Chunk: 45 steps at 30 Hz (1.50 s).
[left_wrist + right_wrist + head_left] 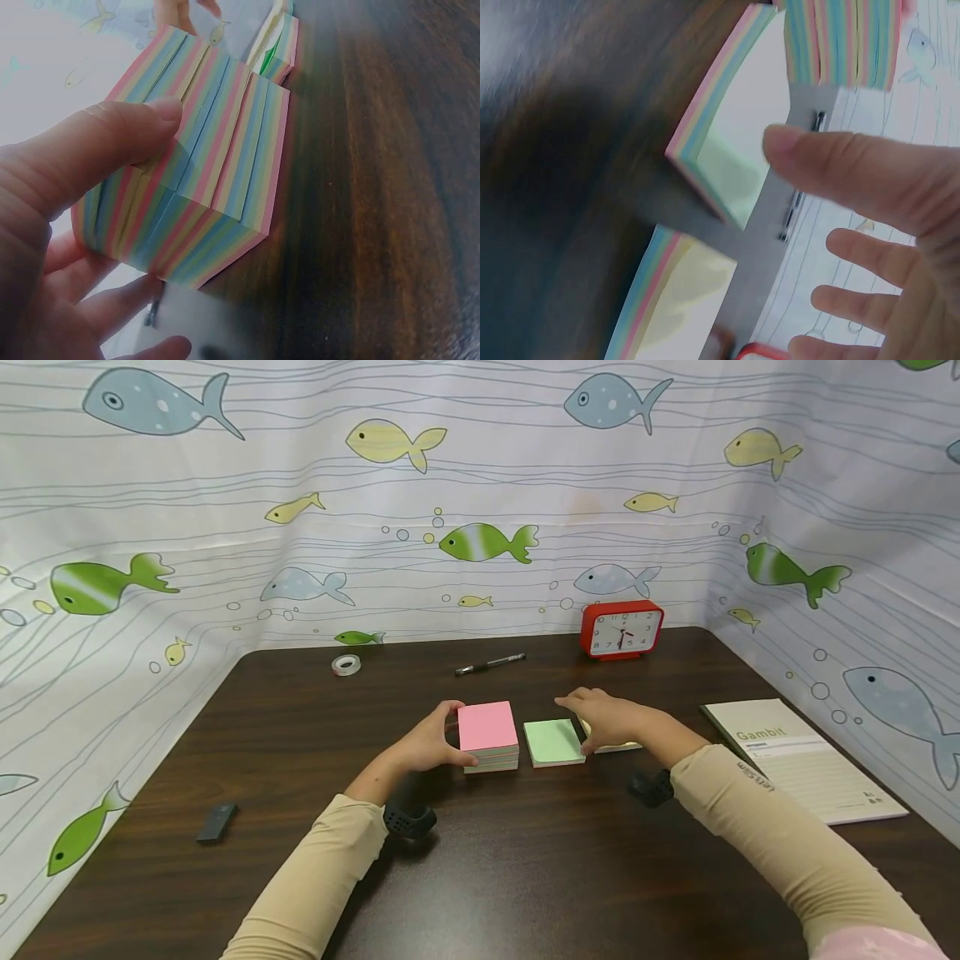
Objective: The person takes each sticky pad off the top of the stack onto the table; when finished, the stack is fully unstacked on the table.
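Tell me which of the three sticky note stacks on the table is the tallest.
The pink-topped stack, held by the left hand, is tallest. The green-topped stack beside it and the yellow-topped stack under the right hand are much thinner.

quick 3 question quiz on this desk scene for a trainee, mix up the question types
1. True or false: the left hand grips the pink-topped paper block.
2. Multiple choice: which pad lies between the pink-topped block and the yellow pad? A) a blue pad B) the green pad C) a white pad
3. Short answer: what stands at the back of the table, right of the pen?

Key
1. True: thumb and fingers are wrapped around the block's striped sides.
2. B
3. The red clock.

Note: the right hand rests on the yellow pad with relaxed fingers.
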Available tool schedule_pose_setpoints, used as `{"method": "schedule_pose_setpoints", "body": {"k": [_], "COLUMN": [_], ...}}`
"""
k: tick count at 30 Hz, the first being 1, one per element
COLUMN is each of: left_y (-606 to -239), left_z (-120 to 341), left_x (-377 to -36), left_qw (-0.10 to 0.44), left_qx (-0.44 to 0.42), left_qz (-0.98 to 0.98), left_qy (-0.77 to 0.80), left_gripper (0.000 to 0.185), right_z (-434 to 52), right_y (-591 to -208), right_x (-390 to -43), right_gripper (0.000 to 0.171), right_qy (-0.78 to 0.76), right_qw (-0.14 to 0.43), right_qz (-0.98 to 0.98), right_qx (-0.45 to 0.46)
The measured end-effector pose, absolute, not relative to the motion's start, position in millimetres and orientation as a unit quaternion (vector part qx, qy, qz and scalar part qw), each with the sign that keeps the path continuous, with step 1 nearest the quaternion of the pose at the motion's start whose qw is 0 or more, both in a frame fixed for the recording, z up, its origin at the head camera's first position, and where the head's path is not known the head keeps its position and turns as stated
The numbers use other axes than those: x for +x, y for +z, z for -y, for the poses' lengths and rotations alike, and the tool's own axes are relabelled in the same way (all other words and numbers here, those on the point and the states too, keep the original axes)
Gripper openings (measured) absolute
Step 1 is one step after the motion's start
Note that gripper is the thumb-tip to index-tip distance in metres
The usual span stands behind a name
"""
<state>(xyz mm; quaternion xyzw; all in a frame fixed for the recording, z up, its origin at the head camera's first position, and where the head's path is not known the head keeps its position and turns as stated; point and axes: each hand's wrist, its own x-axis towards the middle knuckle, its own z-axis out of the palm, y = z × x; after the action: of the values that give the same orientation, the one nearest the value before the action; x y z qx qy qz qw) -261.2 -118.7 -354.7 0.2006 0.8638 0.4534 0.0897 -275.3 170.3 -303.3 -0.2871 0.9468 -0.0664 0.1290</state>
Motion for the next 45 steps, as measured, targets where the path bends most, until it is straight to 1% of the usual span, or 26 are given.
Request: {"method": "schedule_pose_setpoints", "body": {"k": [6, 13, 22, 31, 40, 45], "left_y": [-352.4, -330.5, -355.5, -358.2, -358.4, -358.8], "left_z": [118.1, 113.3, 117.1, 117.4, 116.5, 117.1], "left_x": [-258.6, -242.2, -260.9, -262.8, -262.3, -263.5], "left_qw": [0.094, 0.11, 0.097, 0.093, 0.093, 0.092], "left_qx": [0.204, 0.204, 0.202, 0.199, 0.202, 0.206], "left_qz": [-0.859, -0.844, -0.855, -0.855, -0.857, -0.855], "left_qy": [0.459, 0.484, 0.467, 0.469, 0.465, 0.467], "left_gripper": [0.088, 0.083, 0.088, 0.085, 0.085, 0.086], "right_z": [-158.4, -142.6, -119.1, -96.9, -84.5, -80.9], "right_y": [-300.5, -298.1, -297.8, -303.0, -312.1, -313.9], "right_x": [-270.3, -264.8, -261.6, -270.2, -283.0, -286.2], "right_gripper": [0.081, 0.082, 0.088, 0.091, 0.094, 0.092], "right_qy": [-0.086, -0.107, -0.115, -0.134, -0.126, -0.128], "right_qw": [0.117, 0.108, 0.097, 0.085, 0.107, 0.111], "right_qz": [-0.939, -0.927, -0.92, -0.916, -0.915, -0.915], "right_qx": [-0.313, -0.344, -0.363, -0.368, -0.368, -0.367]}}
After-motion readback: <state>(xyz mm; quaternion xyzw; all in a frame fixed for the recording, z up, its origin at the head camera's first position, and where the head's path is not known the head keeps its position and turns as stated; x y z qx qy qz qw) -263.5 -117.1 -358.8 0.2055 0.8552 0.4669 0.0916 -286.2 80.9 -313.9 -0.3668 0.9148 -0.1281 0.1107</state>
